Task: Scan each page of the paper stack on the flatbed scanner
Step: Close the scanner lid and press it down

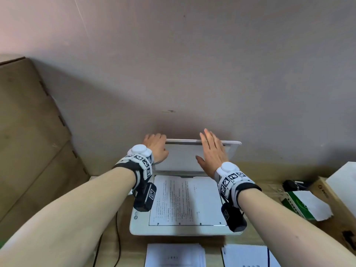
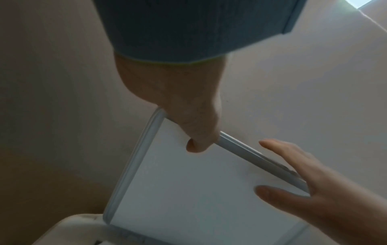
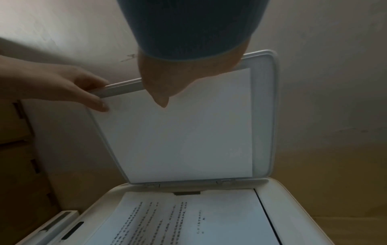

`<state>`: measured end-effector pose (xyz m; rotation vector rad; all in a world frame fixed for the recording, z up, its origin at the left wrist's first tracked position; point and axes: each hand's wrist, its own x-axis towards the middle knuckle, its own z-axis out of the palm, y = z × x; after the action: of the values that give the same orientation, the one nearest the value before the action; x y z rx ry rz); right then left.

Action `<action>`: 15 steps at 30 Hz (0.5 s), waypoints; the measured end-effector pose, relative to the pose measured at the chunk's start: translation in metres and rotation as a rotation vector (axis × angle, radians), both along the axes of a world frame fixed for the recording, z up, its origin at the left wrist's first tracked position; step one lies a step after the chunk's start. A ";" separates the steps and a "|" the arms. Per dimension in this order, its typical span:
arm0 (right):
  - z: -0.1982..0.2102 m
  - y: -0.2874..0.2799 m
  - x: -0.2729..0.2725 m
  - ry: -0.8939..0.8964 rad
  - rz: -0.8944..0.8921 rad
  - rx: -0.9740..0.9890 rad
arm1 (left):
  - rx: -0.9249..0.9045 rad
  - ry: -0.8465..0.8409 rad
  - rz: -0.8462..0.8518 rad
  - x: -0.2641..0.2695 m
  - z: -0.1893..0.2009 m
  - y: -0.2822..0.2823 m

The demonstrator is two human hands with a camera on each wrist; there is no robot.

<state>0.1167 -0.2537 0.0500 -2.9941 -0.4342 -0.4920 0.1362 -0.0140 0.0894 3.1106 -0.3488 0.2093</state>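
Observation:
The white flatbed scanner (image 1: 138, 226) sits mid-table with its lid (image 1: 183, 158) raised almost upright against the wall. A printed page (image 1: 185, 201) lies on the glass, text showing. My left hand (image 1: 156, 147) grips the lid's top left corner (image 2: 159, 116), thumb on the inner face. My right hand (image 1: 212, 149) is at the lid's top edge with its fingers (image 2: 278, 149) straight and spread, holding nothing. From the right wrist, the lid's white inner face (image 3: 182, 129) stands above the page (image 3: 188, 218). One paper stack (image 1: 174, 255) lies in front of the scanner and another (image 1: 248, 256) to its right.
The wall (image 1: 192, 74) stands close behind the lid. Tall cardboard boxes (image 1: 28, 141) fill the left side. At the right are a green-and-white box (image 1: 300, 205) and a brown carton (image 1: 331, 201). A black cable (image 1: 117, 247) runs down the table's front left.

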 end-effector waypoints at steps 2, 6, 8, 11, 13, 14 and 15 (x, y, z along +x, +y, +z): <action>0.003 0.005 -0.005 0.051 0.013 -0.061 | -0.033 0.095 -0.019 -0.011 -0.003 0.001; 0.008 0.021 -0.023 0.241 -0.010 -0.120 | -0.117 0.342 -0.040 -0.033 -0.017 0.007; 0.004 0.027 -0.036 0.360 -0.026 -0.162 | -0.109 0.435 -0.048 -0.044 -0.030 0.010; -0.019 0.029 -0.056 0.399 0.034 -0.186 | -0.092 0.503 -0.088 -0.065 -0.058 0.009; -0.034 0.028 -0.067 0.406 0.072 -0.165 | -0.096 0.527 -0.094 -0.077 -0.073 0.008; -0.043 0.027 -0.072 0.411 0.091 -0.143 | -0.097 0.529 -0.098 -0.083 -0.081 0.009; -0.048 0.026 -0.077 0.406 0.108 -0.115 | -0.080 0.509 -0.105 -0.087 -0.085 0.010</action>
<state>0.0402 -0.2282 0.0016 -3.0424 -0.5955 0.1554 0.0491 -0.0042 0.0046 2.9085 -0.4675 -0.5435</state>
